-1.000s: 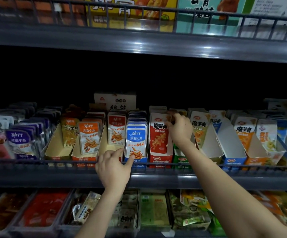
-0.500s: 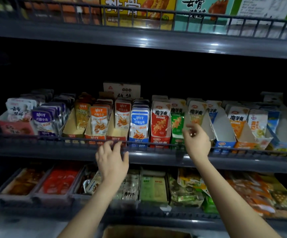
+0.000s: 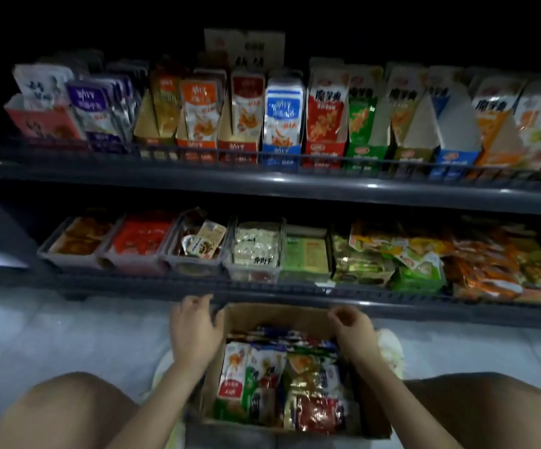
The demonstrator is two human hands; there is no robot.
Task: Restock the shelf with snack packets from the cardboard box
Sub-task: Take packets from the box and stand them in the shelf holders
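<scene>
The left hand (image 3: 194,332) is at the left edge of the cardboard box (image 3: 275,314), fingers loosely spread, holding nothing. Snack packets (image 3: 278,377) fill the box. The right hand (image 3: 353,330) is over the right edge, fingers loosely curled, also holding nothing. The shelf (image 3: 295,186) stands behind the box's far edge.

Between our knees (image 3: 61,413), on the floor: cardboard box (image 3: 278,315), snack packets (image 3: 275,377) inside. Our left hand (image 3: 194,332) beside its left wall, right hand (image 3: 353,328) above its right side. Behind it: lower shelf (image 3: 100,283), trays (image 3: 194,267) in a row. Above: upper shelf (image 3: 262,186), upright packets (image 3: 283,115).
</scene>
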